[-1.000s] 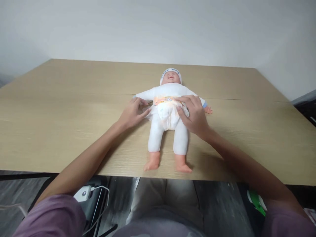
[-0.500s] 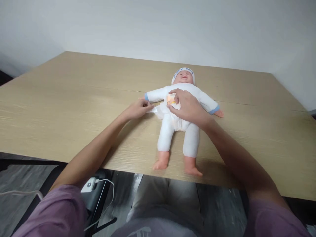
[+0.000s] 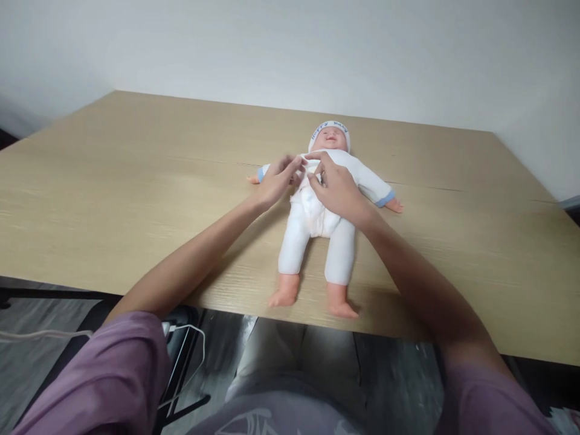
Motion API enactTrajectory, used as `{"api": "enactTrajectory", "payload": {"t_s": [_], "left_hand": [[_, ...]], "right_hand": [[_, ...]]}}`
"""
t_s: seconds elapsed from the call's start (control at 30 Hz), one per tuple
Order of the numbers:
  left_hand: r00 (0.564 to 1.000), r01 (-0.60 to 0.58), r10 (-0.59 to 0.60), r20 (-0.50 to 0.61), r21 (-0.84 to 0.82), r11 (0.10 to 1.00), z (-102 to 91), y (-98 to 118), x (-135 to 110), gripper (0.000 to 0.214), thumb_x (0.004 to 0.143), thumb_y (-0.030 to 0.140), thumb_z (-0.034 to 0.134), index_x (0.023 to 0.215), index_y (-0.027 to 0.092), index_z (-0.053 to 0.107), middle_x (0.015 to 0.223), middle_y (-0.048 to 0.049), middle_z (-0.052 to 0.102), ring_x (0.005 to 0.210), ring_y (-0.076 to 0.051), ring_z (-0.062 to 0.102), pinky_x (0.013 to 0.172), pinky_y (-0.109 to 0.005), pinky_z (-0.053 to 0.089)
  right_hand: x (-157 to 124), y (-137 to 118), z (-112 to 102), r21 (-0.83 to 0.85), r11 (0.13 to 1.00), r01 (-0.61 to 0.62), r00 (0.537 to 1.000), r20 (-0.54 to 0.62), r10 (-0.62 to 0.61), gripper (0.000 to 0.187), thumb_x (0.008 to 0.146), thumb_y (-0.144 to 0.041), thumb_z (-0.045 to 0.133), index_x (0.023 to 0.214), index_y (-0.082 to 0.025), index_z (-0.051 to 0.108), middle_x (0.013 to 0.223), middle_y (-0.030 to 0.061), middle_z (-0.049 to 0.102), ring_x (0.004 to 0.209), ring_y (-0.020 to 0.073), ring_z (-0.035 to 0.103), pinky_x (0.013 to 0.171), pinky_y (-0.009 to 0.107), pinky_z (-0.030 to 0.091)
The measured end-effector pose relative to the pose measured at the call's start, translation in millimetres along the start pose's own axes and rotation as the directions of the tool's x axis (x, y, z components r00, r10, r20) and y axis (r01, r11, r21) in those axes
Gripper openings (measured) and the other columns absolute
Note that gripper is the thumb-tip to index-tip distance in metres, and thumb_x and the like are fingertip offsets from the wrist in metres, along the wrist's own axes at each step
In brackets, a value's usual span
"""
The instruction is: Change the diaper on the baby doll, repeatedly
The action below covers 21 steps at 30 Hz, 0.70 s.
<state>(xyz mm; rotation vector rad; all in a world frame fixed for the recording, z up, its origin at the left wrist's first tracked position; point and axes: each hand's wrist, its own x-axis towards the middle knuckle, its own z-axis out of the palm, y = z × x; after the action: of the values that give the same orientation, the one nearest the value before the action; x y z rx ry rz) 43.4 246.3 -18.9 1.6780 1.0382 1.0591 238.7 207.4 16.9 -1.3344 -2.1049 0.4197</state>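
Observation:
A baby doll (image 3: 336,257) in a white suit with blue cuffs lies on its back, feet toward me. Around its hips is a white diaper (image 3: 317,214). My left hand (image 3: 283,178) is at the diaper's upper front on the doll's left-of-view side, fingers closed on its edge; the tab itself is hidden behind the fingers. Against the same upper front, my right hand (image 3: 336,186) has thumb and forefinger bent around the waistband, close to the left fingertips. Both hands cover part of the doll's belly.
The doll rests on a wide wooden table (image 3: 158,181) with a pale wall (image 3: 294,54) behind it. Below the front edge, a white cable (image 3: 203,347) runs near a black frame (image 3: 185,411) at the left.
My left hand has moved right and up, from holding the stretched-out diaper tab beside the doll to the diaper's front. My right hand stays on the diaper front, its fingers shifted slightly.

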Motion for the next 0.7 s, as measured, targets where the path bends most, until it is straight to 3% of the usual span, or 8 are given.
{"api": "enactTrajectory", "payload": {"t_s": [0.13,0.23,0.33,0.43,0.5,0.57,0.63,0.7], "left_hand": [[1.000,-0.020,0.022,-0.017,0.104,0.994,-2.1,-29,-3,0.048,0.102,0.072,0.065,0.114,0.026,0.059,0.110,-0.0077,0.070,0.090,-0.020,0.065,0.079,-0.035,0.056],[1.000,-0.023,0.023,0.002,0.137,0.990,-1.6,-42,0,0.046,0.105,0.070,0.061,0.110,0.025,0.055,0.101,-0.0055,0.067,0.087,-0.019,0.063,0.079,-0.034,0.055],[0.992,-0.019,0.042,-0.117,0.193,0.981,-1.0,-34,-8,0.036,0.111,0.061,0.054,0.117,0.026,0.054,0.114,-0.0080,0.070,0.094,-0.019,0.065,0.084,-0.035,0.056],[0.970,-0.095,0.154,-0.187,0.293,0.951,-1.1,-5,-40,0.034,0.115,0.057,0.046,0.123,0.026,0.057,0.129,-0.0109,0.071,0.101,-0.021,0.066,0.091,-0.039,0.055],[0.965,-0.194,0.247,-0.086,0.398,0.897,0.1,19,-72,0.038,0.116,0.058,0.044,0.119,0.025,0.063,0.124,-0.0105,0.074,0.105,-0.024,0.065,0.098,-0.043,0.053],[0.958,-0.281,0.267,0.102,0.497,0.821,3.3,36,-103,0.041,0.116,0.056,0.043,0.109,0.026,0.069,0.110,-0.0087,0.077,0.106,-0.028,0.064,0.104,-0.048,0.049],[0.938,-0.330,0.200,0.284,0.547,0.769,7.9,44,-125,0.043,0.116,0.054,0.043,0.101,0.026,0.072,0.099,-0.0068,0.078,0.103,-0.029,0.063,0.104,-0.051,0.044],[0.927,-0.322,0.126,0.353,0.575,0.752,12.5,42,-134,0.043,0.115,0.053,0.045,0.096,0.026,0.072,0.097,-0.0054,0.079,0.101,-0.029,0.063,0.103,-0.051,0.041]], "right_hand": [[2,8,2,0.000,1.000,0.010,1.000,-0.020,-0.010,0.033,0.112,-0.025,0.056,0.145,-0.025,0.059,0.093,0.0036,0.069,0.091,0.0273,0.067,0.090,0.043,0.055],[4,10,4,-0.040,0.999,0.030,0.995,-0.093,-0.034,0.036,0.108,-0.018,0.057,0.144,-0.023,0.060,0.104,0.0077,0.071,0.100,0.0298,0.068,0.095,0.045,0.056],[-6,-5,0,-0.124,0.990,0.065,0.982,-0.170,-0.086,0.036,0.108,-0.009,0.049,0.138,-0.023,0.064,0.124,0.0124,0.070,0.114,0.0302,0.065,0.103,0.047,0.056],[-40,-33,-8,-0.219,0.968,0.125,0.966,-0.196,-0.169,0.041,0.109,-0.005,0.038,0.122,-0.024,0.071,0.124,0.0139,0.068,0.117,0.0317,0.066,0.104,0.049,0.056],[-74,-47,-13,-0.208,0.960,0.185,0.963,-0.157,-0.219,0.035,0.110,-0.010,0.041,0.114,-0.025,0.072,0.119,0.0133,0.070,0.112,0.0319,0.069,0.100,0.049,0.058],[-109,-50,-14,-0.118,0.972,0.205,0.974,-0.071,-0.214,0.019,0.111,-0.019,0.053,0.111,-0.027,0.070,0.114,0.0102,0.073,0.102,0.0295,0.073,0.090,0.044,0.060],[-135,-41,-14,-0.038,0.985,0.166,0.986,0.003,-0.166,0.008,0.109,-0.026,0.062,0.111,-0.029,0.069,0.110,0.0068,0.076,0.094,0.0271,0.076,0.081,0.040,0.060],[-150,-25,-12,-0.035,0.994,0.105,0.994,0.025,-0.105,0.006,0.108,-0.029,0.063,0.109,-0.029,0.069,0.105,0.0053,0.080,0.091,0.0265,0.077,0.079,0.039,0.059]]}}
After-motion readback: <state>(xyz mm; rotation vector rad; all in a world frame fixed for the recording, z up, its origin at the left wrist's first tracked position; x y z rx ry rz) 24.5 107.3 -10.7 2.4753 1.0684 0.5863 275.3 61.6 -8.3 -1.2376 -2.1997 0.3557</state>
